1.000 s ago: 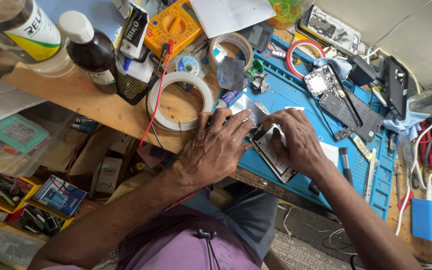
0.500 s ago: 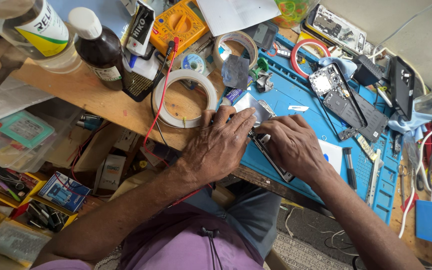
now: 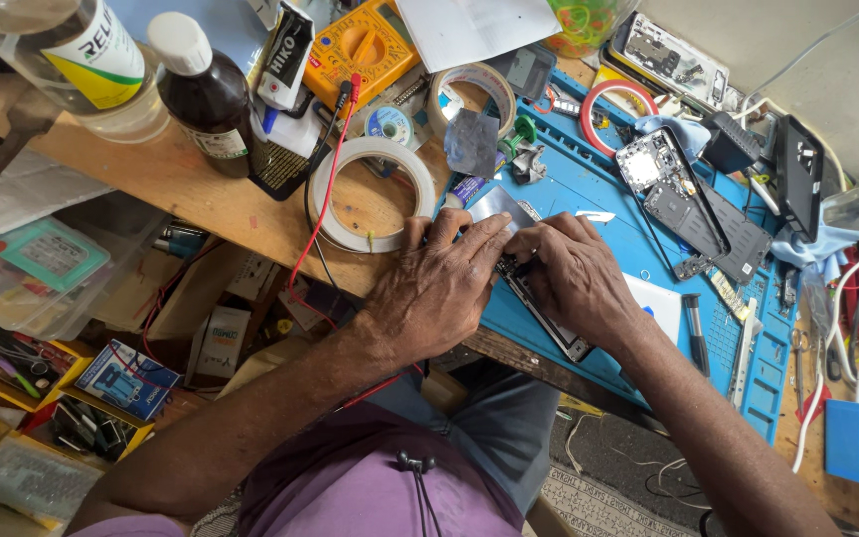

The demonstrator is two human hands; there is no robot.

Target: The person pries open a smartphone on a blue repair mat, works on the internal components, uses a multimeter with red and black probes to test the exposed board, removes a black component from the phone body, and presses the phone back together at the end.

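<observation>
Left hand (image 3: 439,288) and right hand (image 3: 574,278) pressed flat, fingers together, on an opened smartphone (image 3: 544,313) lying on the blue repair mat (image 3: 599,189) at the desk's centre. Neither grip closed around it. White tape roll (image 3: 372,194) at ten o'clock, dismantled phone (image 3: 683,199) at two o'clock.

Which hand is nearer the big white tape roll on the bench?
Left. The left hand lies right beside the white tape roll, fingertips near its rim; the right hand sits farther away on the blue mat.

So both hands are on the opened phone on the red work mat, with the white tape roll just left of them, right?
Not quite: the head view shows a blue work mat, not red. Both the left hand and right hand rest on the opened phone, with the white tape roll to their left.
</observation>
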